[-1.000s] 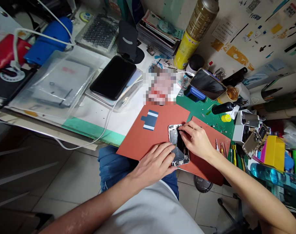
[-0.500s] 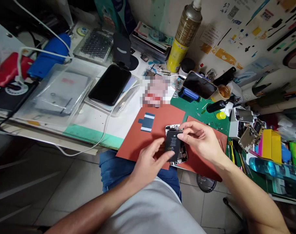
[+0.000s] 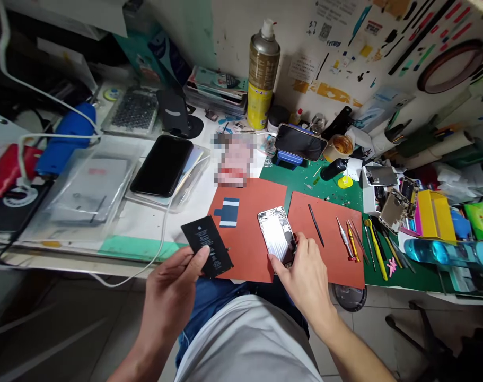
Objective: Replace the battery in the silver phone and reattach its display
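Between thumb and fingers, my left hand [image 3: 177, 281] pinches a black phone battery [image 3: 205, 241] with pale print, raised over the front edge of the table. My right hand [image 3: 307, 268] grips the lower end of an opened phone body [image 3: 275, 233], thumb on one side and fingers on the other. Its bare silvery inside faces up, and the body rests on the reddish-brown mat [image 3: 253, 254]. Left of the phone body, a dark blue adhesive strip sheet [image 3: 229, 212] with white bands lies on the same mat.
On the right mat lie a black pry stick [image 3: 316, 225] and small screwdrivers [image 3: 347, 241]. Yellow tweezers [image 3: 376, 249] and other tools are further right. A black phone [image 3: 161, 165] lies at left; a spray can [image 3: 262, 79] and a propped phone [image 3: 300, 142] stand behind.
The battery has come away from the phone body and moved left in my left hand. My right hand has shifted from the top to the lower end of the phone body.
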`<state>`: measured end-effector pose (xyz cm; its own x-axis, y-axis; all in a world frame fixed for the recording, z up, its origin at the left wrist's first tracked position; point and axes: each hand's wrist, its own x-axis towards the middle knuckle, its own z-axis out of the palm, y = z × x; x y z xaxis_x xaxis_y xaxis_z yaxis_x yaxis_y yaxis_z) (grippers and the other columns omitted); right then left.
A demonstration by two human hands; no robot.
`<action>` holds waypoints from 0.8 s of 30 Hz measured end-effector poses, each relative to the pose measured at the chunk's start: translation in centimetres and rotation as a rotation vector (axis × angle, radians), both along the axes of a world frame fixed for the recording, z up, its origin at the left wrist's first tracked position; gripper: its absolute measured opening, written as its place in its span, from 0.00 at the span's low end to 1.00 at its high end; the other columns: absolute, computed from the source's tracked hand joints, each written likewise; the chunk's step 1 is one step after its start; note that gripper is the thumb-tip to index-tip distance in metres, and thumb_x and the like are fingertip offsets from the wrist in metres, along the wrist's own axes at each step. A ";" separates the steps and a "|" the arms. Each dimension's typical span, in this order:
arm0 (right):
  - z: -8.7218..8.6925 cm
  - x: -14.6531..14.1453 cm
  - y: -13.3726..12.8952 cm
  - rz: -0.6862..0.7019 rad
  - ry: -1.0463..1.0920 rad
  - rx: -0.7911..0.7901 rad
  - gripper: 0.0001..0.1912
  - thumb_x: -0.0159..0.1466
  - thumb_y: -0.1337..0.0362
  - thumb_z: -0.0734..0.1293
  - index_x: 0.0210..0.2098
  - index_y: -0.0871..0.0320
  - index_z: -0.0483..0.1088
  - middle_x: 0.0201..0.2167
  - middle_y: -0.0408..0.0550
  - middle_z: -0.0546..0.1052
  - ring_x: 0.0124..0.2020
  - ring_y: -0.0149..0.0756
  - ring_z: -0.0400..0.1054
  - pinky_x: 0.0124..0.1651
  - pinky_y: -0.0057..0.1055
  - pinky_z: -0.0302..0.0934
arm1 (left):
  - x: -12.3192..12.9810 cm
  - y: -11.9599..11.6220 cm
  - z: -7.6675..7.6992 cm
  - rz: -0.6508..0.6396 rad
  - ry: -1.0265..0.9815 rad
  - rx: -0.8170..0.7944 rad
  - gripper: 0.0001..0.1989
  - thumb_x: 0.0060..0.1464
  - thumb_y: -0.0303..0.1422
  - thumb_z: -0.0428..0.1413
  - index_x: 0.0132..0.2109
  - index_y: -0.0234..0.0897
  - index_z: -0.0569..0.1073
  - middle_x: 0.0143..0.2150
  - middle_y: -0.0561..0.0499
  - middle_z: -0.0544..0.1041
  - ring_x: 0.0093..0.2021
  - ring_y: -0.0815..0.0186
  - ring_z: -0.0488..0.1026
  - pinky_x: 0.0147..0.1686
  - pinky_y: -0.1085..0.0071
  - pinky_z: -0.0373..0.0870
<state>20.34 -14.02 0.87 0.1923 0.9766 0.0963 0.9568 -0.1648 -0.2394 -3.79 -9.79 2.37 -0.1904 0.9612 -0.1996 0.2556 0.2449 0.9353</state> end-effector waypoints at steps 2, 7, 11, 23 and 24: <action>-0.1 -0.5 0.4 -0.023 -0.013 0.030 0.32 0.63 0.49 0.75 0.57 0.63 0.66 0.40 0.59 0.74 0.40 0.54 0.74 0.34 0.41 0.68 | 0.4 -0.2 -0.1 -0.029 -0.035 -0.044 0.22 0.58 0.45 0.65 0.25 0.39 0.66 0.21 0.57 0.63 0.22 0.72 0.59 0.19 0.77 0.60; 0.8 -0.6 1.8 -0.087 -0.036 -0.151 0.27 0.59 0.51 0.76 0.49 0.62 0.69 0.39 0.55 0.74 0.41 0.51 0.73 0.37 0.38 0.66 | 1.1 -0.6 -1.0 -0.015 -0.204 -0.198 0.21 0.51 0.51 0.69 0.38 0.36 0.80 0.31 0.51 0.80 0.32 0.64 0.76 0.30 0.75 0.74; 1.9 0.6 3.3 -0.082 -0.044 -0.260 0.19 0.65 0.55 0.71 0.49 0.62 0.70 0.43 0.56 0.75 0.45 0.50 0.74 0.40 0.37 0.65 | 1.0 -1.1 -2.1 -0.029 -0.353 -0.265 0.25 0.50 0.51 0.71 0.47 0.37 0.83 0.41 0.46 0.85 0.44 0.56 0.81 0.45 0.68 0.79; 1.4 -2.0 3.3 -0.024 -0.011 -0.290 0.37 0.63 0.48 0.73 0.62 0.67 0.65 0.46 0.61 0.74 0.48 0.56 0.72 0.41 0.41 0.67 | -0.2 -2.4 -3.0 -0.004 -0.474 -0.241 0.22 0.56 0.45 0.70 0.53 0.39 0.83 0.46 0.46 0.85 0.46 0.58 0.81 0.46 0.68 0.79; 1.2 -2.2 3.4 -0.028 -0.025 -0.275 0.37 0.63 0.49 0.73 0.62 0.68 0.64 0.45 0.61 0.74 0.47 0.56 0.72 0.41 0.42 0.67 | -0.1 -2.4 -3.0 -0.005 -0.478 -0.242 0.22 0.56 0.45 0.70 0.53 0.39 0.83 0.46 0.46 0.85 0.46 0.58 0.81 0.46 0.69 0.79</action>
